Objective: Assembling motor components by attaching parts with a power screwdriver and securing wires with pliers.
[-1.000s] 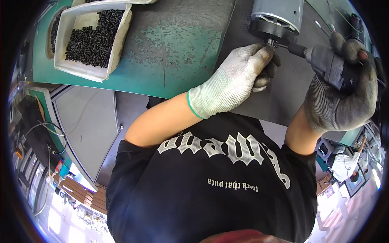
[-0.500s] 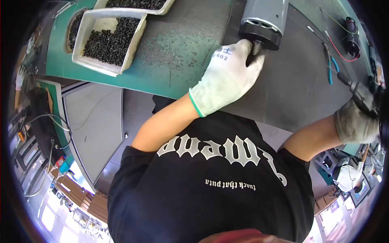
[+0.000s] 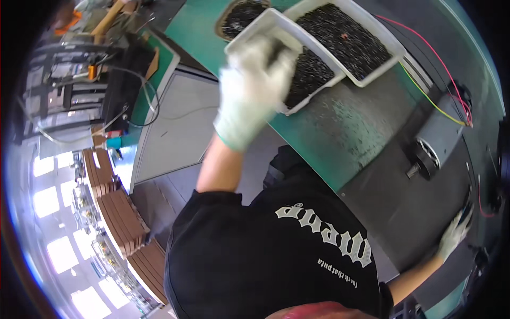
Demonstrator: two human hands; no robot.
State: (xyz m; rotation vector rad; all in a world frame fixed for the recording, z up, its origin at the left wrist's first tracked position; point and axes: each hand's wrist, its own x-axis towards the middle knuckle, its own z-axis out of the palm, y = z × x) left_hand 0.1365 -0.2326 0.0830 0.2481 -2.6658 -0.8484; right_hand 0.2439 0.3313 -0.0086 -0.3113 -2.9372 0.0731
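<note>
My left hand, in a white knit glove, is smeared by motion over the near end of a white bin of small black parts. Its finger shape does not show clearly, nor whether it holds anything. My right hand, also gloved, lies far to the right on the dark mat, its fingers beside a slim dark thing too unclear to name. Between the hands, a grey cylindrical motor lies on the mat, its black end and short shaft pointing toward me.
Another white bin of black parts stands behind the first, and a smaller tub is at its left. Red and yellow-green wires run to the motor. Stacked brown cartons stand on the floor at left.
My left hand has let go of the motor's shaft end and moved left over the bin. The dark power tool is no longer plainly in my right hand. The view has turned left.
</note>
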